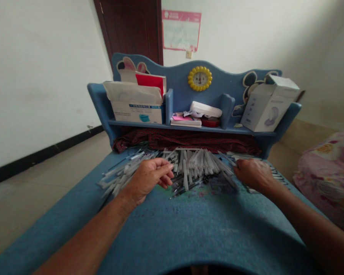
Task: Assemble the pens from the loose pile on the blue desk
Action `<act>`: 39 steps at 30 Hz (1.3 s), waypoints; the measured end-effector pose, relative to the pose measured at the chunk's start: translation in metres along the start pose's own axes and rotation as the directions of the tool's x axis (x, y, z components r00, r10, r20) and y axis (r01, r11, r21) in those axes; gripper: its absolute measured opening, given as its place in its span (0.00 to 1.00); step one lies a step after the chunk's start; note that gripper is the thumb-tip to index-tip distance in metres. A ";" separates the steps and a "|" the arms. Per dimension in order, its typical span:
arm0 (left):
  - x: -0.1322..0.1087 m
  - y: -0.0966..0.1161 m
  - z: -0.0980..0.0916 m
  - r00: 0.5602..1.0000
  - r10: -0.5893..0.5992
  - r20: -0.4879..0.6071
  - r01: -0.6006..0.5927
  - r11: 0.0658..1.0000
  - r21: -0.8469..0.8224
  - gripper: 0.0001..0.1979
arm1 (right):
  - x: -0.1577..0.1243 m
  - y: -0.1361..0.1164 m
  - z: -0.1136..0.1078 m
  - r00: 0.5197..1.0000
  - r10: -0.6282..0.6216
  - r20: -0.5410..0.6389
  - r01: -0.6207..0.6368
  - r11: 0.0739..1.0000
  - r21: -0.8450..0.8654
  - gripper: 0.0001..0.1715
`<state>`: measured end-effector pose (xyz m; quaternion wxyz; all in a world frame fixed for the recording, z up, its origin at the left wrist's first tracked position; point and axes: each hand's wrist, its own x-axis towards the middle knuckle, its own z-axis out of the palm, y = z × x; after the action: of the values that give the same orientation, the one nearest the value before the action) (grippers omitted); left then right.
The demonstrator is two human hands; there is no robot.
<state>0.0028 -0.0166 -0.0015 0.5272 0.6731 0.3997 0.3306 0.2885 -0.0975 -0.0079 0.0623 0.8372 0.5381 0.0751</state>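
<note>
My left hand (153,177) hovers at the near left side of a pile of translucent whitish pen barrels (200,162). Its fingers are loosely curled and apart, and I see nothing between them. Farther right, my right hand (255,173) is closed on a slim pen (226,157) that points up and left from its fingertips. Dark, thin pen parts (186,187) lie along the pile's front edge. A second heap of pale barrels (120,179) is to the left, partly behind my left hand. Beyond and under my right hand, a row of pens (278,177) is partly hidden.
The blue desk (172,236) has a raised shelf (200,129) at its back. On it stand a mask box (137,112), a stack of papers (186,121), a white case (206,109) and a white carton (268,105). A dark checked cloth (183,139) lies beneath the shelf.
</note>
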 end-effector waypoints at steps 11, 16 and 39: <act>0.004 -0.014 0.001 0.993 0.119 -0.022 -0.107 0.951 0.290 0.03 | -0.041 -0.019 -0.011 0.846 -0.517 -0.133 0.506 0.698 0.507 0.18; 0.005 -0.011 -0.015 0.940 0.300 -0.164 -0.195 0.864 0.464 0.03 | -0.051 -0.028 0.002 0.800 -0.581 -0.153 0.524 0.549 0.651 0.16; 0.043 -0.003 0.037 0.993 0.093 -0.075 0.037 0.358 0.933 0.06 | -0.043 -0.013 0.014 0.901 -0.425 -0.092 0.160 0.127 0.979 0.17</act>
<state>0.0540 0.0053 -0.0112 0.0237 0.8397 0.5346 0.0928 0.2619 -0.1313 -0.0268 -0.4105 0.5638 0.6053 -0.3837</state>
